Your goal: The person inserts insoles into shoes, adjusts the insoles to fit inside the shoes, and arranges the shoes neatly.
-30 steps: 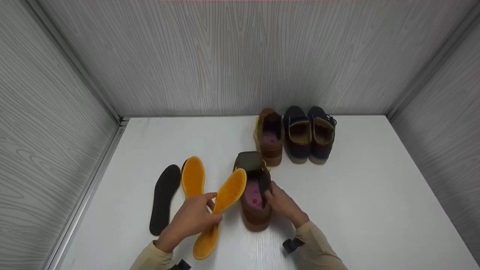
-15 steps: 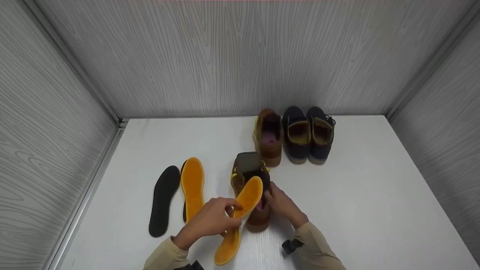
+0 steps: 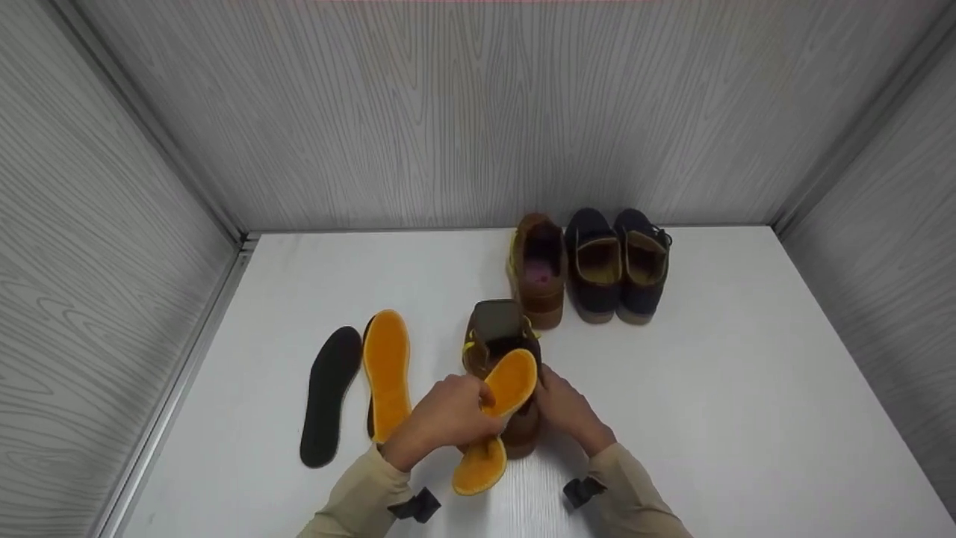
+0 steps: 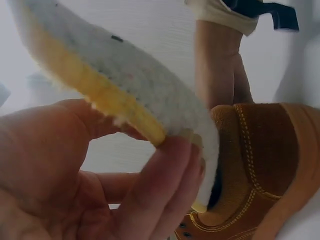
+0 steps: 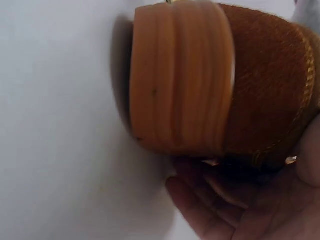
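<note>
My left hand (image 3: 455,415) pinches a fuzzy orange insole (image 3: 512,377) at its middle, and the insole bends there. Its front end overlaps the opening of a brown shoe (image 3: 523,433) in the head view. A pale underside of the insole (image 4: 150,75) shows in the left wrist view, its lower tip at the shoe's collar. My right hand (image 3: 565,407) grips the shoe's right side near the heel, thumb at the collar. The shoe's tongue (image 3: 498,320) is folded forward. In the right wrist view the shoe's heel (image 5: 180,80) is close, with fingers curled underneath its side.
Left of the hands lie a black insole (image 3: 330,396) and another orange insole (image 3: 387,366), which partly covers a second dark one. A matching brown shoe (image 3: 539,273) and two navy shoes (image 3: 594,269) stand along the back wall (image 3: 478,112).
My left hand has carried the orange insole rightward, from beside the brown shoe to over its opening, and the insole is more bent. My right hand stays on the shoe.
</note>
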A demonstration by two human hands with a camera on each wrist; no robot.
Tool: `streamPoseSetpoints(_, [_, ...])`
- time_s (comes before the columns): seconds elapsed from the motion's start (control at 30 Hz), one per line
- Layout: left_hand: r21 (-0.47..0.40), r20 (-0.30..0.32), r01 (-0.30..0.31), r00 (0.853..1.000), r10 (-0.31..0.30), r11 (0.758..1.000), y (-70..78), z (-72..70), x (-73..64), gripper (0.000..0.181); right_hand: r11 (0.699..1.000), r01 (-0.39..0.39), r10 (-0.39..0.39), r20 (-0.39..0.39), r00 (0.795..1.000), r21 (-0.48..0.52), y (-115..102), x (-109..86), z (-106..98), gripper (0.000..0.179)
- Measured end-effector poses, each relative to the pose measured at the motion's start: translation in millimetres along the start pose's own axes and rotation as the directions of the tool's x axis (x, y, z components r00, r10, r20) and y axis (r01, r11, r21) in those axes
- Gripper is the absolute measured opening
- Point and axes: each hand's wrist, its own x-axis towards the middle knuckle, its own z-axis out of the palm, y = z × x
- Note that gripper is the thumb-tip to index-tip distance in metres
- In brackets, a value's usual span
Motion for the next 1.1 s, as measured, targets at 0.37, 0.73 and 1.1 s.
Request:
streamPoseSetpoints(0.37, [0.376, -0.138, -0.119, 0.973, 0.183, 0.919, 16.0, 11.7, 6.8, 0.026, 0.98, -0.019, 0.023, 0.017, 1.0, -0.198, -15.1, -2.8, -5.1, 0.03])
streamPoseSetpoints(0.73, [0.451, -0.175, -0.07, 0.971, 0.164, 0.89, 24.3, 15.5, 6.7, 0.018, 0.978, -0.042, 0.046, 0.02, 0.999, -0.203, -16.7, -3.1, -2.9, 0.033])
streamPoseSetpoints(1.1, [0.517, -0.214, -0.084, 0.951, 0.223, 0.852, 35.8, 19.4, 15.4, 0.017, 0.979, -0.071, 0.084, 0.058, 0.995, -0.189, -17.9, -3.6, -2.0, 0.028])
